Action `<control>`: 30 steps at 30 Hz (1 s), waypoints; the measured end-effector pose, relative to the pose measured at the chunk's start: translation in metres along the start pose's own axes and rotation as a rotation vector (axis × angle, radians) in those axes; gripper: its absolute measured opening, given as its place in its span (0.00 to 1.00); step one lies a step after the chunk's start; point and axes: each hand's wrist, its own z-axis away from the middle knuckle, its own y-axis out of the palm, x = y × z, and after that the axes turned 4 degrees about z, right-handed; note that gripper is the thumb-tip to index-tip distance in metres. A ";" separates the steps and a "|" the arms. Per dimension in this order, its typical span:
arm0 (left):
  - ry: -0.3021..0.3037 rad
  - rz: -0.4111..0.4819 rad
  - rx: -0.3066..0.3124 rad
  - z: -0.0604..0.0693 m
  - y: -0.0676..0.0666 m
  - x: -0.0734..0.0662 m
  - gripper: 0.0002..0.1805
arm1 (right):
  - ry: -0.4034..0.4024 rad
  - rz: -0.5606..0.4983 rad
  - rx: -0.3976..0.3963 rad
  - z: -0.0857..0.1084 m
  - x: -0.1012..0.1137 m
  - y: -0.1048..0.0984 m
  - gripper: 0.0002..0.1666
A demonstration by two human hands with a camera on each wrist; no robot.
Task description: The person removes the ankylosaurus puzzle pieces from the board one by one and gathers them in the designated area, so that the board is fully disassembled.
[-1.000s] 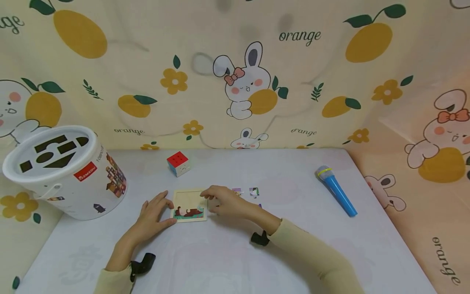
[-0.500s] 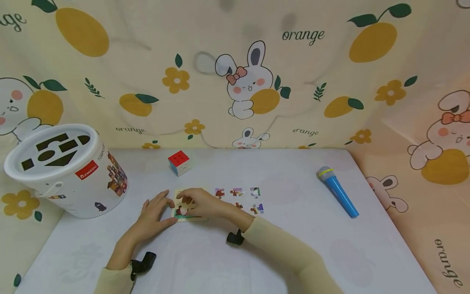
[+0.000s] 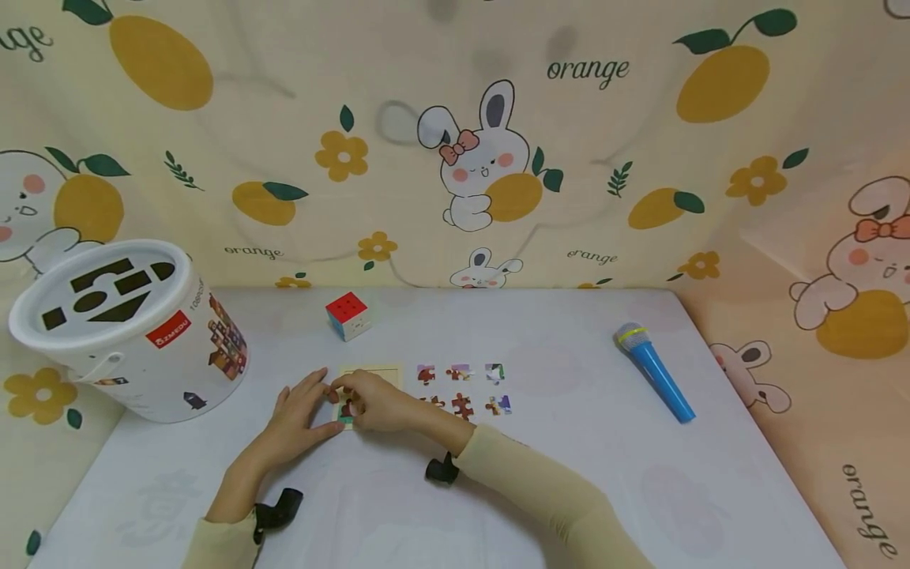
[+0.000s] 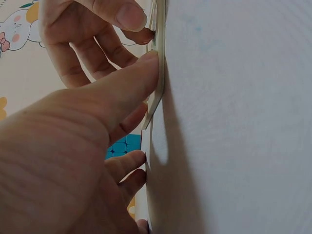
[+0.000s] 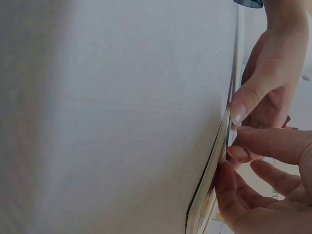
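A small wooden puzzle tray (image 3: 389, 373) lies on the white table, with part of a brown and teal picture at its lower left. My left hand (image 3: 298, 415) grips the tray's left side, thumb at the near corner and index finger higher up; in the left wrist view the thumb meets the tray's edge (image 4: 161, 73). My right hand (image 3: 384, 403) reaches over the tray's left half. Its thumb and fingers are bent in a pinch at a puzzle piece, which the hand mostly hides. Right of the tray lie several loose jigsaw pieces (image 3: 462, 405) in two rows.
A red-topped puzzle cube (image 3: 347, 316) sits behind the tray. On the left stands a large white bucket (image 3: 163, 371) with shaped holes in its lid. Toward the right lies a blue toy microphone (image 3: 657, 375). A patterned cloth (image 3: 426, 197) hangs at the back.
My right hand has moved left, from the tray's right edge across to its left half, uncovering the loose pieces. My left hand stays at the tray's left side.
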 end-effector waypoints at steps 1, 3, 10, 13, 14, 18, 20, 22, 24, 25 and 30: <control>0.001 -0.001 -0.001 0.000 0.000 0.000 0.20 | -0.001 0.010 -0.002 0.000 0.001 0.000 0.36; 0.001 -0.003 -0.001 0.000 0.000 -0.001 0.20 | 0.000 0.024 -0.004 0.001 0.002 0.000 0.35; -0.002 0.006 0.002 -0.001 -0.002 -0.002 0.19 | 0.026 0.039 -0.024 0.002 0.005 0.002 0.32; 0.002 0.000 -0.001 -0.001 -0.002 -0.003 0.20 | 0.031 0.047 -0.024 0.002 0.006 0.003 0.31; 0.004 -0.001 -0.002 -0.001 -0.002 -0.004 0.20 | 0.034 0.051 -0.025 0.002 0.006 0.003 0.31; 0.009 -0.001 -0.007 0.000 -0.003 -0.006 0.20 | 0.031 0.081 -0.034 0.001 0.008 0.005 0.31; 0.011 0.002 -0.009 0.000 -0.003 -0.006 0.20 | 0.024 0.089 -0.038 0.001 0.008 0.006 0.31; 0.010 -0.001 -0.009 0.000 -0.003 -0.005 0.20 | 0.017 0.101 -0.040 0.000 0.008 0.006 0.29; 0.006 -0.002 -0.005 0.000 -0.002 -0.003 0.20 | 0.014 0.110 -0.040 0.000 0.008 0.006 0.28; 0.006 -0.002 -0.004 0.000 -0.002 -0.002 0.20 | 0.018 0.110 -0.039 0.000 0.009 0.006 0.28; 0.005 -0.002 0.001 0.000 0.000 0.000 0.21 | 0.033 0.105 -0.034 0.001 0.010 0.006 0.27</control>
